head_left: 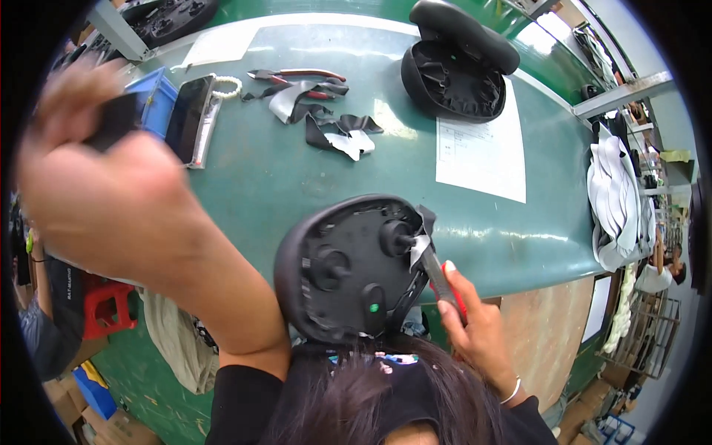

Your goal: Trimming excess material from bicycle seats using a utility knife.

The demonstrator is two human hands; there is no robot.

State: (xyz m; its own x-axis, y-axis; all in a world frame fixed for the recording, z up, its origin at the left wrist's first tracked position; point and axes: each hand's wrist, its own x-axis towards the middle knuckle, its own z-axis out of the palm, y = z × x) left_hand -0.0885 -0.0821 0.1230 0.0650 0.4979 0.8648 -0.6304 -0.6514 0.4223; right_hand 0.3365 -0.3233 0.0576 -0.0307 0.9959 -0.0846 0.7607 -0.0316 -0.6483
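A black padded seat (348,267), shell side facing me, is propped at the near edge of the green table. In my right hand (478,334) is a red-and-grey utility knife (439,278), its far end at the seat's right rim. Loose black-and-white trim (420,248) hangs there beside the tip. My left hand (104,163) is raised at the upper left, smeared by motion, and my left forearm passes close to the seat's left side. A dark piece (119,122) shows between its fingers and thumb; its kind is unclear.
Nippers with red handles (297,74) lie by black and white scraps (337,133). A phone (189,111) and blue bin (157,104) are at left. Another black seat (456,81) touches a printed sheet (482,159). A red stool (107,304) stands beside a co-worker.
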